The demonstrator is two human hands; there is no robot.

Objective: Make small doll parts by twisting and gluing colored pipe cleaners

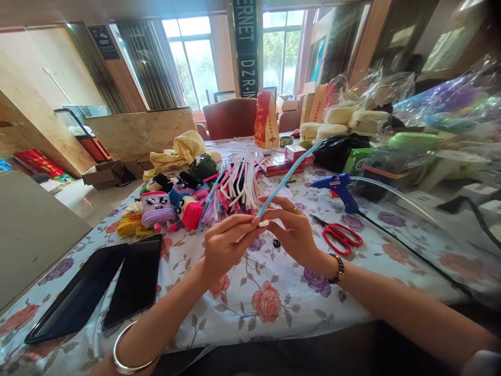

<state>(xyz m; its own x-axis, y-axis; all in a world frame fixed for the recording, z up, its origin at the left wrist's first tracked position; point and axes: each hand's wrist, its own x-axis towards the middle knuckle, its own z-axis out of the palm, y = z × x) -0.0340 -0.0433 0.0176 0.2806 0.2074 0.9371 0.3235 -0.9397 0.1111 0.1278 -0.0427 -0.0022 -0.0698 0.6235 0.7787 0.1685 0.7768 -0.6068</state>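
A light blue pipe cleaner [289, 173] rises at a slant to the upper right from between my hands. My left hand [229, 243] is closed, its thumb and fingertips pinched at the lower end of the stem. From the other side, my right hand [293, 232] pinches the same end, its fingers bent. A small white piece [264, 223] shows at the meeting fingertips; whether it is part of the stem I cannot tell. Behind my hands lies a bundle of pipe cleaners [242, 183] in white, pink, purple and black.
Red-handled scissors [342, 237] and a blue glue gun [338, 190] with its cord lie at the right. Several fuzzy dolls [158, 209] sit left of the bundle. Two dark tablets [133, 284] lie at left. Yarn rolls [332, 125] and plastic bags crowd the far right.
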